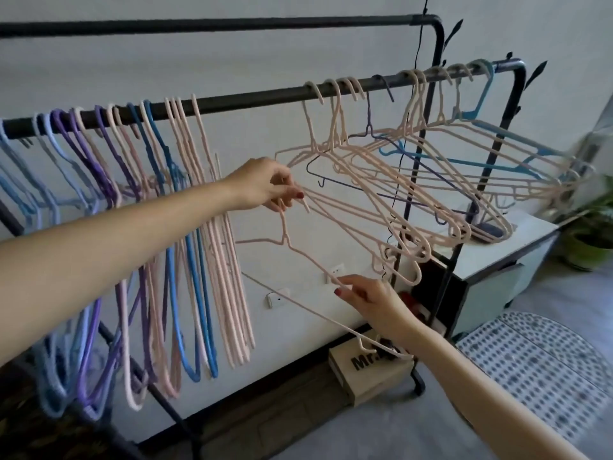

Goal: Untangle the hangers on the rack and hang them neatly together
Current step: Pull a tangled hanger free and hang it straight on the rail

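Left of the rail's (pixel 252 98) middle hangers hang tidy, right a tangle (pixel 414 180) remains; both hands (pixel 265 185) (pixel 371 300) pinch one freed pink hanger (pixel 308 257).

There's a bare stretch of rack rail (pixel 252 98) between the neat bunch of hangers (pixel 185 227) on the left and the tangled pink cluster (pixel 381 180) on the right, so a hook has room to go there. The tangle juts out sideways across the right half, mixed with blue hangers (pixel 497 141) and a dangling black cord (pixel 393 220). Lower right is crowded too: white cabinet (pixel 517 244), cardboard box (pixel 374 376) by the rack's foot. Open wall sits under the gap.
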